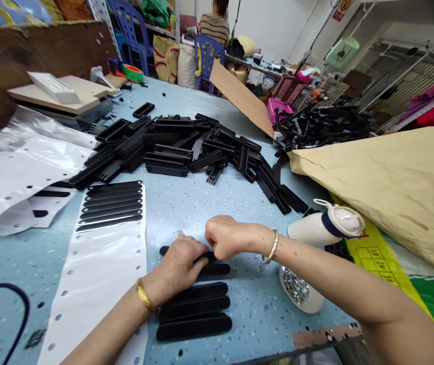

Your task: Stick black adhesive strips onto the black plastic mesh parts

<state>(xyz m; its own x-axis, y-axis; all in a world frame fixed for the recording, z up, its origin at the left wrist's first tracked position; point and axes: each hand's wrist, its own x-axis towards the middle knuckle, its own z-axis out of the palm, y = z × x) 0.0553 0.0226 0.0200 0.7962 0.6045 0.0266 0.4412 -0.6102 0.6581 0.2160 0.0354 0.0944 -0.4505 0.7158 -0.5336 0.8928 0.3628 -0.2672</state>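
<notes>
My left hand (182, 261) is closed on a long black plastic bar (164, 250) with rounded ends, thumb and fingers pressed onto it. My right hand (226, 237) is curled, its fingertips at the bar's right end; anything inside them is hidden. Just below this bar lies another black bar (217, 269), partly behind the left thumb. Several more smooth black bars (194, 327) are lined up nearer the table's front edge. Left of my left hand, a white backing sheet (99, 274) carries a row of thin black strips (112, 205) at its far end.
A heap of black plastic parts (167, 157) spreads across the blue table (179, 203). On the right stand a white bottle (315, 228) and a bowl of small metal pieces (311, 303). White sheets (23, 157) lie at left. A person (214, 28) sits at the back.
</notes>
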